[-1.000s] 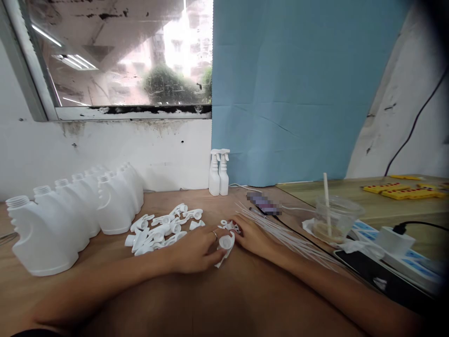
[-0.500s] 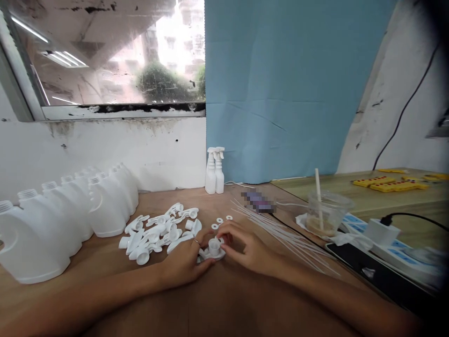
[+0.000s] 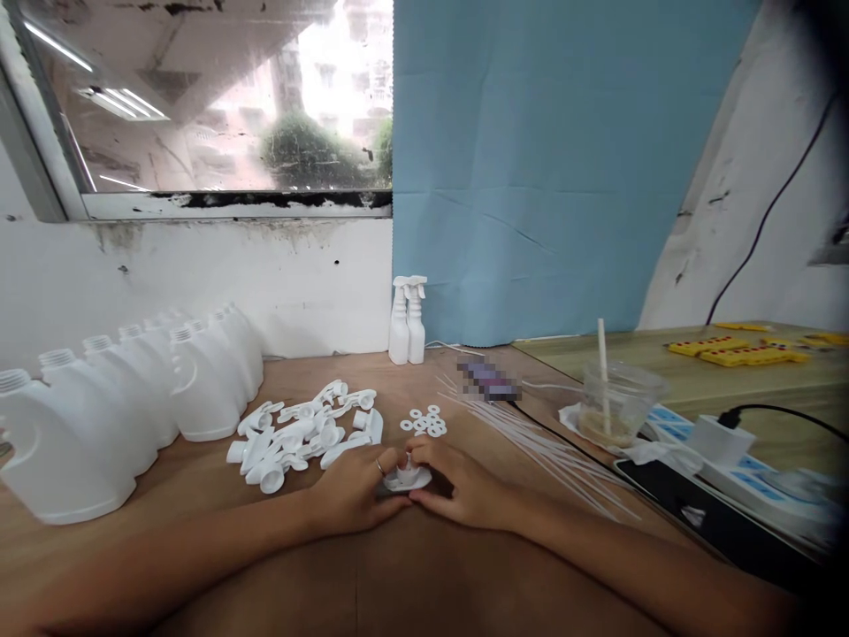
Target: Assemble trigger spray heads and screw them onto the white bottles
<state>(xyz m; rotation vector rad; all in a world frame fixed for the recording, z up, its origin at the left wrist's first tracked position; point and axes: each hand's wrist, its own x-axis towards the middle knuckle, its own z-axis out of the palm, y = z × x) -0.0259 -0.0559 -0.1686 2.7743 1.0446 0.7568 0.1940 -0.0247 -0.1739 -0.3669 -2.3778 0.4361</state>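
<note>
A white trigger sprayer head (image 3: 407, 480) lies between my two hands, low over the table, its round collar facing up. My left hand (image 3: 355, 485) is closed round its left side, with a ring on one finger. From the right, my right hand (image 3: 464, 485) curls in with its fingertips at the collar. Those fingers hide the collar's opening, so whether anything small sits in it cannot be seen. Just beyond the hands is a small cluster of flat white ring washers (image 3: 424, 423). To their left several more sprayer heads (image 3: 298, 438) are heaped.
Rows of white bottles (image 3: 205, 389) without caps stand at the left. Two spray bottles (image 3: 408, 323) are by the wall. Thin white tubes (image 3: 531, 442) lie to the right, near a plastic cup (image 3: 616, 402) with a straw, a power strip (image 3: 736, 478) and a black phone (image 3: 690, 509).
My right hand has come round the sprayer head, its fingers now over the collar. More of the washers show behind it. The view has shifted slightly.
</note>
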